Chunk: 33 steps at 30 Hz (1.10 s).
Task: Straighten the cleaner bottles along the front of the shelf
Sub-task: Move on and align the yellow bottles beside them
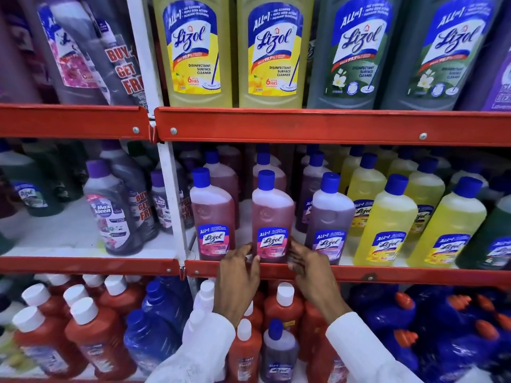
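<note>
On the middle shelf a pink Lizol cleaner bottle (pixel 272 217) with a blue cap stands upright at the red front rail (pixel 414 273). My left hand (pixel 239 277) touches its lower left side with the fingertips, and my right hand (pixel 311 268) presses its lower right side. Both hands cup the bottle's base. Another pink bottle (pixel 213 217) stands to its left, a purple bottle (pixel 329 219) to its right, then two yellow bottles (pixel 387 225) along the front. More bottles stand in rows behind them.
Large yellow and green Lizol bottles (pixel 272 51) fill the upper shelf. The lower shelf holds red bottles with white caps (pixel 94 341) and blue bottles with orange caps (pixel 442 327). A white upright post (pixel 171 189) divides the left bay, which holds dark Max Kleen bottles (pixel 113 214).
</note>
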Available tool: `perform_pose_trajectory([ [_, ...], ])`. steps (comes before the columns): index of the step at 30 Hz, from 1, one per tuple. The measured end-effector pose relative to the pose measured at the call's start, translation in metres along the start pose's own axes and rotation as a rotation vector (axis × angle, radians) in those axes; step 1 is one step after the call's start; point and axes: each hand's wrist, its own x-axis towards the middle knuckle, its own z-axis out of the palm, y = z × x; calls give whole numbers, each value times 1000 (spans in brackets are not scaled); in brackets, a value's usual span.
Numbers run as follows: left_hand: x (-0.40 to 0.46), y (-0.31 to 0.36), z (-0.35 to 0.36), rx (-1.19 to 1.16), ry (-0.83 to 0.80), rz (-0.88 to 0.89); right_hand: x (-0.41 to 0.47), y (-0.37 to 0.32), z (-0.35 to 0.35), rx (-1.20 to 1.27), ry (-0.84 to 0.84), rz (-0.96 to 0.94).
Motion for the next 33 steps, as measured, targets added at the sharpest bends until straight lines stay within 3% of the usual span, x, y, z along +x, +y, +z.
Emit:
perform_pose_trajectory([
  [4,-4,0,2,3,6,-16,-6,-2,-3,-38,24,-52],
  [9,-18,13,6,-95,120,-49,-37,7,-31,-6,497,-125],
  [12,-29,34,14,-167,188,3,-42,23,-57,25,630,-119],
  [14,-34,50,25,-184,118,88,-37,32,-71,8,570,-76],
  [19,-18,75,54,-156,-61,113,-18,42,-86,-50,184,-46],
  [33,-7,80,70,-99,-27,52,-9,50,-92,-11,123,-21],
])
